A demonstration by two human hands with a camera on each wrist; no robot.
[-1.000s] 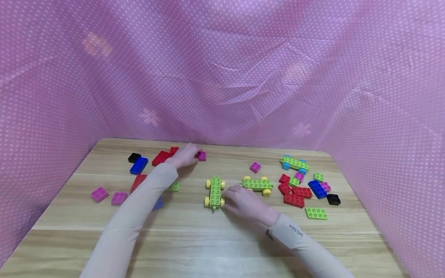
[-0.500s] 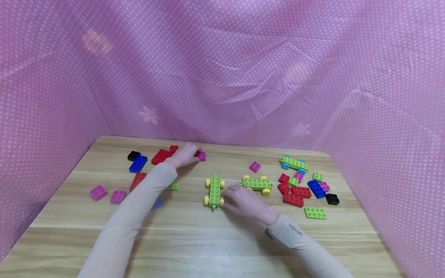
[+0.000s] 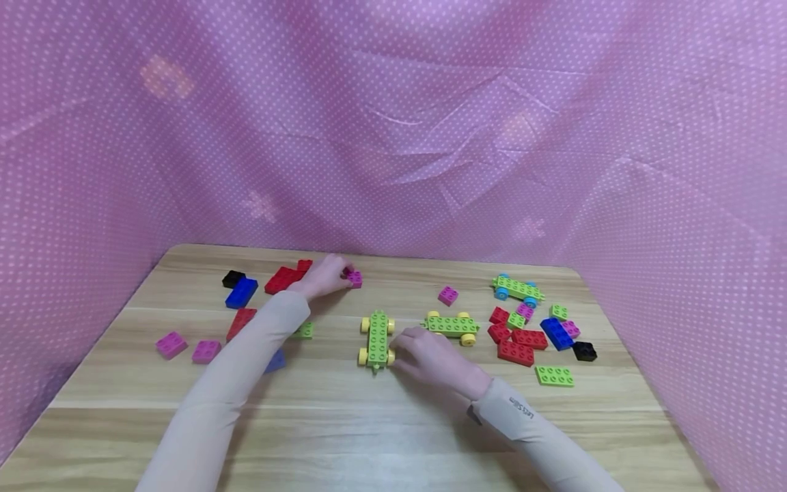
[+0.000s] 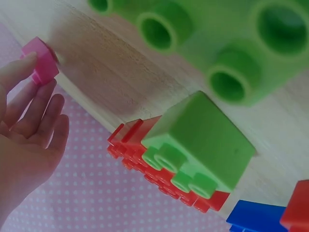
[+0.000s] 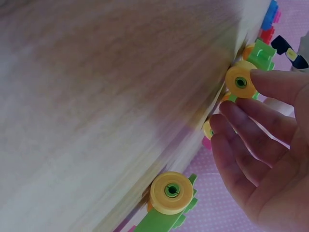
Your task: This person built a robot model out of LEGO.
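Note:
My left hand point(image 3: 343, 275) reaches to the far left-middle of the wooden table point(image 3: 369, 424) and pinches a small magenta brick point(image 3: 354, 277) that sits on the wood. The left wrist view shows the fingertips point(image 4: 26, 63) closed on that brick point(image 4: 42, 62). My right hand point(image 3: 404, 346) lies beside a green car base with yellow wheels point(image 3: 377, 339), its fingers touching the car's right side. In the right wrist view, straight fingers point(image 5: 270, 79) rest against a yellow wheel point(image 5: 240, 82).
A second yellow-wheeled green base point(image 3: 453, 325) and a blue-wheeled one point(image 3: 518, 289) lie to the right, beside red bricks point(image 3: 515, 345), a green plate point(image 3: 554, 376) and a magenta brick point(image 3: 448, 295). Blue point(image 3: 241, 292), black point(image 3: 233, 278), red point(image 3: 284, 278) and magenta bricks point(image 3: 171, 344) lie left. Pink dotted cloth point(image 3: 393, 137) walls the table.
Both hands stay almost where they were. The view has shifted slightly, and the left fingers have closed a little more over the magenta brick.

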